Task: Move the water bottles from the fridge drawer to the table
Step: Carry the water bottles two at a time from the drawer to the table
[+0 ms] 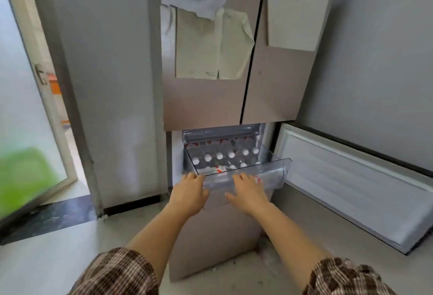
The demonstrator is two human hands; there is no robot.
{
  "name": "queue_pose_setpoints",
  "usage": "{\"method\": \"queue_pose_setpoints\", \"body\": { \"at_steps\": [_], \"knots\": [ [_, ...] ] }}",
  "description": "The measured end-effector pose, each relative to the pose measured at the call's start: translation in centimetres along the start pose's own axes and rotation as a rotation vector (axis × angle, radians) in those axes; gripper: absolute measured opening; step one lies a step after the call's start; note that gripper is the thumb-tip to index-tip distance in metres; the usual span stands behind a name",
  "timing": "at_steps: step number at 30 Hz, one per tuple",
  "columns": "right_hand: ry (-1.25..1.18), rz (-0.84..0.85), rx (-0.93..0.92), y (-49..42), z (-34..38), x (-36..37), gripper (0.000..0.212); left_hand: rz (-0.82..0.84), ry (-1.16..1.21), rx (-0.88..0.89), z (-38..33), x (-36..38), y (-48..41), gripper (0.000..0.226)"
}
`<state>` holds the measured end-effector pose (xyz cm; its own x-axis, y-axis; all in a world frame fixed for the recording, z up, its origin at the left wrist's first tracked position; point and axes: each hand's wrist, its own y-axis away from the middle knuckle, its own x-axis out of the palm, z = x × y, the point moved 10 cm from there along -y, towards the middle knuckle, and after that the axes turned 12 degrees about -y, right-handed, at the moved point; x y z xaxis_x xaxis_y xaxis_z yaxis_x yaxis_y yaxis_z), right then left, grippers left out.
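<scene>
Left hand (189, 192) fingers curl over the front rim of the drawer (282, 170); right hand (248, 192) fingers lie straight against it. Packed with water bottles (219, 156), the drawer could tip if overpulled.

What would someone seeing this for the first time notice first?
The clear drawer stands pulled out at the bottom of the fridge, packed with rows of white-capped water bottles. Both hands are at its front wall: the left hand grips the left corner and the right hand lies flat against it. Higher up, loose papers cover the fridge doors.
</scene>
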<state>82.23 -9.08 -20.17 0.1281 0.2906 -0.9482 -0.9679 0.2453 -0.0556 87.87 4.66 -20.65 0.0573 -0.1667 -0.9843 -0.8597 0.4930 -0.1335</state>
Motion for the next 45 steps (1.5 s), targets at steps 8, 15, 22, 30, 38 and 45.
{"method": "queue_pose_setpoints", "body": {
  "at_steps": [8,15,22,30,38,45],
  "knots": [
    [-0.090,0.053,0.070,-10.9,-7.4,-0.4,0.054,0.056,0.007,0.118,-3.6,3.6,-11.7,0.048],
    [-0.153,0.188,-0.032,-21.9,-12.7,0.9,0.038,0.149,0.026,0.116,-4.4,8.7,-21.7,0.045],
    [-0.212,0.657,-0.131,-29.1,-16.0,9.3,0.018,0.316,0.075,0.042,-5.1,15.7,-29.2,0.044],
    [-0.167,1.095,-0.275,-29.0,-16.1,18.3,0.032,0.449,-0.108,0.054,-4.1,22.0,-31.2,0.058],
    [0.027,1.321,-0.533,-26.8,-14.5,21.7,0.026,0.394,-0.089,0.098,-4.8,22.9,-32.2,0.060],
    [-0.127,1.264,-0.391,-28.6,-15.0,18.7,0.033,0.406,-0.150,0.143,-5.5,22.7,-32.1,0.060]
  ]
}}
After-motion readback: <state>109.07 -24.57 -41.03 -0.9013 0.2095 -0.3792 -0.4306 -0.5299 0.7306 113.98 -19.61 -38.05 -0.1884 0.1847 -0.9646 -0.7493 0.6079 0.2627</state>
